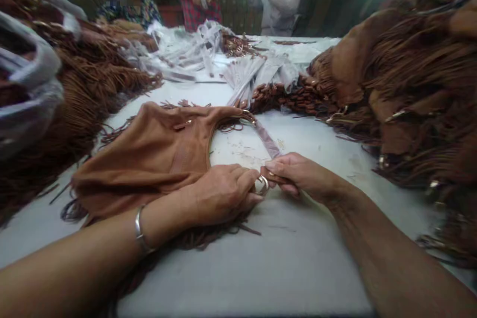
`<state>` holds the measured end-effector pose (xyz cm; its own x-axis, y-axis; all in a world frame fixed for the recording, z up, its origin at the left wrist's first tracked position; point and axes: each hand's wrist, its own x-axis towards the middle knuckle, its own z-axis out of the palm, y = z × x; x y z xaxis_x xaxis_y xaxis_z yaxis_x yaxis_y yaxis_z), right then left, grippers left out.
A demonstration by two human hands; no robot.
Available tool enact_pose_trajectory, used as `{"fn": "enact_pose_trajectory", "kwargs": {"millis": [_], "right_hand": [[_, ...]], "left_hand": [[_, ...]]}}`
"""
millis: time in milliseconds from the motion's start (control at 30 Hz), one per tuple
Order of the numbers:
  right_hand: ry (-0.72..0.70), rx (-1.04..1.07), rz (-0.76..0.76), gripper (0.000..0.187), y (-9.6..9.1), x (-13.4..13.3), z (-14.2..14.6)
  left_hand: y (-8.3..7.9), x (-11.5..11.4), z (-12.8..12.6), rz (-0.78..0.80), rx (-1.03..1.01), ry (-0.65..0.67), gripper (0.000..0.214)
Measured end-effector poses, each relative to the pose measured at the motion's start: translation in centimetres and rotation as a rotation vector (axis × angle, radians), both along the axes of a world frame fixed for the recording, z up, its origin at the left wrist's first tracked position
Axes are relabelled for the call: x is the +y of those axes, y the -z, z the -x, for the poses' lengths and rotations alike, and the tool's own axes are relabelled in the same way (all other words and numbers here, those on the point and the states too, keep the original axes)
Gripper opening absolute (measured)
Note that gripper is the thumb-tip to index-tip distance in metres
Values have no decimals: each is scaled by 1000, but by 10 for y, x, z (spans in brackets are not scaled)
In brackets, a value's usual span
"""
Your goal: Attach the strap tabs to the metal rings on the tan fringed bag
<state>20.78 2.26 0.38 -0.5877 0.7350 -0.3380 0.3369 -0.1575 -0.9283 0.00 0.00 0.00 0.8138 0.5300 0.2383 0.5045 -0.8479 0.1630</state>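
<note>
Fingers of my left hand (223,191) pinch the metal ring (262,185) at the corner of the brown fringed bag (156,154), which lies flat on the worktop (290,258) in front of me. My right hand (294,174) is closed on the end of the strap (266,139), touching the ring. I judge it best to hold the ring steady and feed the strap in straight, untwisted, clear of the fringe.
</note>
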Motion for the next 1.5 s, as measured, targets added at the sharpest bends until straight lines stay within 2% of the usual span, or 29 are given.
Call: {"fn": "enact_pose_trajectory", "kwargs": {"millis": [167, 367, 467, 667, 900, 1133, 1500], "right_hand": [[-25, 49, 21, 38, -1, 0, -1], [-52, 161, 201, 34, 8, 6, -2], [-40, 185, 259, 34, 10, 7, 0], [-5, 198, 276, 34, 8, 4, 4], [20, 237, 323, 33, 4, 0, 9], [5, 239, 316, 32, 5, 0, 9], [-92, 312, 345, 35, 8, -1, 10]], "left_hand": [[1, 1, 0, -34, -16, 30, 31], [4, 1, 3, -17, -45, 46, 35], [6, -2, 2, -17, -72, -2, 36], [6, -9, -3, 23, -87, -159, 35], [8, -4, 1, 7, -116, 20, 34], [8, -4, 2, 44, -170, 13, 34], [3, -4, 7, 146, -262, 86, 28]]}}
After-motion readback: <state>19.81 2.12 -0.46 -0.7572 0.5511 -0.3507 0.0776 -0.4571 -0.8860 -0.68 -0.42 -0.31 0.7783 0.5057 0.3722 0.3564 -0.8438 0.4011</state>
